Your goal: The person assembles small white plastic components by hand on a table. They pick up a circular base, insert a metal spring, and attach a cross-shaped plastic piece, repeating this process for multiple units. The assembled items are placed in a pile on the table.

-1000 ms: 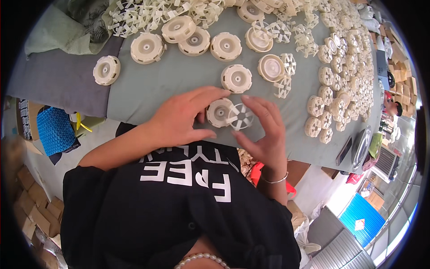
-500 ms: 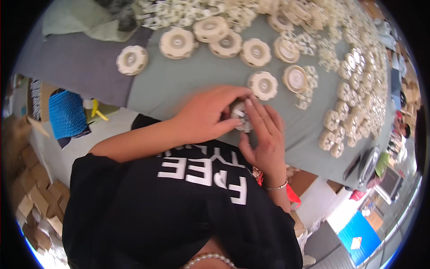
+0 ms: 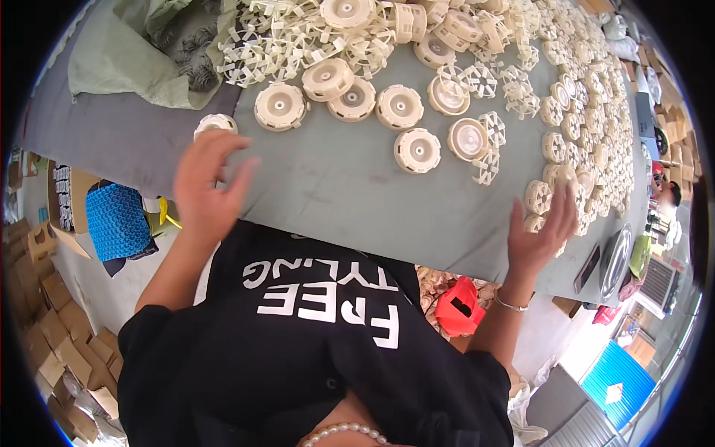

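My left hand [image 3: 208, 190] is over the left part of the cloth, thumb apart from its slightly blurred fingers. Its fingertips overlap the lower edge of a cream round plastic housing [image 3: 214, 122]; whether they touch it I cannot tell. On the right, my right hand [image 3: 542, 235] is open with fingers stretched, at the near edge of a big heap of assembled round plastic pieces [image 3: 572, 153]. Between the hands a notched round housing [image 3: 417, 151] lies with its centre hub up. Beside it a shallower round piece [image 3: 469, 140] touches a spoked plastic ring [image 3: 486, 165].
Several more housings [image 3: 280, 106] and a pile of loose spoked rings [image 3: 298, 45] lie farther back. A greenish sack [image 3: 123, 71] holds dark metal coils [image 3: 197, 59]. At the right edge are a phone [image 3: 587, 270] and a shiny metal tray [image 3: 615, 262]. Cartons [image 3: 63, 328] stand below left.
My hands were together around a small round piece near the table's front edge. Now they are far apart, the left moved left, the right moved right, and that piece is no longer between them.
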Action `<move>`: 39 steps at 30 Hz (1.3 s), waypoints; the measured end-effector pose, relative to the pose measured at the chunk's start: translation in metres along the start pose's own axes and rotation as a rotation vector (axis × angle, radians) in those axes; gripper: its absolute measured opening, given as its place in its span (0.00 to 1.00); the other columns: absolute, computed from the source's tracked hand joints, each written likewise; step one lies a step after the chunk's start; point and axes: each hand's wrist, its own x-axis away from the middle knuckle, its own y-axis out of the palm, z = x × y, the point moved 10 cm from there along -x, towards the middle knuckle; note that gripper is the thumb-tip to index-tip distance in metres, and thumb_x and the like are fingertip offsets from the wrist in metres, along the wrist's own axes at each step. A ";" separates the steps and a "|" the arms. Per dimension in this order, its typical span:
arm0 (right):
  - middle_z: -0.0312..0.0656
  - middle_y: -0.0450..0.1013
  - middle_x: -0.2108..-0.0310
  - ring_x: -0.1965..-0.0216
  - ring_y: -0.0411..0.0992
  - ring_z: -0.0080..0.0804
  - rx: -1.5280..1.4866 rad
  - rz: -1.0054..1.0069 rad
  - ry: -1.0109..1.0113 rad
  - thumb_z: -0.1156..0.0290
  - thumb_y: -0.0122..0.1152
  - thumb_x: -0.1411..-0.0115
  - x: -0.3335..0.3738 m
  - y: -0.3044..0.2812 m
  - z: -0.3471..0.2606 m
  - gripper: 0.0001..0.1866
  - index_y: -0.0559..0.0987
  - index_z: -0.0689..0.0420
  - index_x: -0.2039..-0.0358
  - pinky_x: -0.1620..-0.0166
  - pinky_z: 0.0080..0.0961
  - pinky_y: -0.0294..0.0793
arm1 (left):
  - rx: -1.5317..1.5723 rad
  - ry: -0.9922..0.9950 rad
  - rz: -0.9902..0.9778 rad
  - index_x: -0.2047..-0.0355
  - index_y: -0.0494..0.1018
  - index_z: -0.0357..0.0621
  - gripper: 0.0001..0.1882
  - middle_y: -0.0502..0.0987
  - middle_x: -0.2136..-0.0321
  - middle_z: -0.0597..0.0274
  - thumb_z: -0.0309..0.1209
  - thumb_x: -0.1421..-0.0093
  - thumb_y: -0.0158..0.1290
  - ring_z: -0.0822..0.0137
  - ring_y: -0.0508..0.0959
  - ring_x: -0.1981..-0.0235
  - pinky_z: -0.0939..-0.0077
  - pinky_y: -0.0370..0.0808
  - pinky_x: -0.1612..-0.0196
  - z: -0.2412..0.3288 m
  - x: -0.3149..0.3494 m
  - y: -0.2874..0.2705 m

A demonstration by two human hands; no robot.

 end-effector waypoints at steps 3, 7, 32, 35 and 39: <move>0.49 0.74 0.36 0.37 0.72 0.52 -0.288 -0.316 0.081 0.66 0.75 0.41 -0.010 0.050 -0.052 0.35 0.76 0.57 0.34 0.34 0.49 0.69 | 0.097 0.060 -0.143 0.51 0.82 0.46 0.18 0.81 0.47 0.60 0.27 0.42 0.69 0.68 0.76 0.74 0.74 0.74 0.71 0.035 -0.015 0.049; 0.48 0.77 0.45 0.43 0.76 0.48 -0.397 -0.353 0.281 0.71 0.74 0.40 -0.008 0.079 -0.044 0.27 0.80 0.57 0.40 0.45 0.41 0.78 | 0.018 0.156 -0.225 0.36 0.72 0.50 0.28 0.72 0.35 0.60 0.29 0.37 0.62 0.55 0.84 0.56 0.62 0.83 0.59 0.075 -0.053 0.100; 0.44 0.74 0.49 0.58 0.72 0.35 -0.551 -0.549 0.308 0.80 0.70 0.49 0.041 0.039 -0.042 0.32 0.78 0.60 0.40 0.50 0.34 0.77 | 0.205 0.080 -0.507 0.31 0.70 0.54 0.40 0.72 0.34 0.61 0.30 0.44 0.70 0.62 0.84 0.62 0.68 0.83 0.63 0.077 0.014 0.103; 0.45 0.74 0.46 0.57 0.74 0.36 -0.506 -0.570 0.328 0.82 0.70 0.50 0.043 0.040 -0.043 0.32 0.79 0.60 0.40 0.50 0.34 0.78 | 0.378 -0.061 -0.557 0.31 0.71 0.54 0.40 0.73 0.35 0.60 0.29 0.44 0.71 0.70 0.81 0.72 0.74 0.81 0.67 0.073 0.027 0.102; 0.47 0.74 0.43 0.54 0.77 0.38 -0.819 -0.478 0.314 0.82 0.69 0.51 0.038 0.041 -0.077 0.32 0.80 0.61 0.42 0.50 0.34 0.79 | 0.580 -0.153 -0.507 0.36 0.76 0.52 0.31 0.74 0.37 0.60 0.28 0.41 0.70 0.75 0.78 0.74 0.78 0.79 0.68 0.059 0.031 0.106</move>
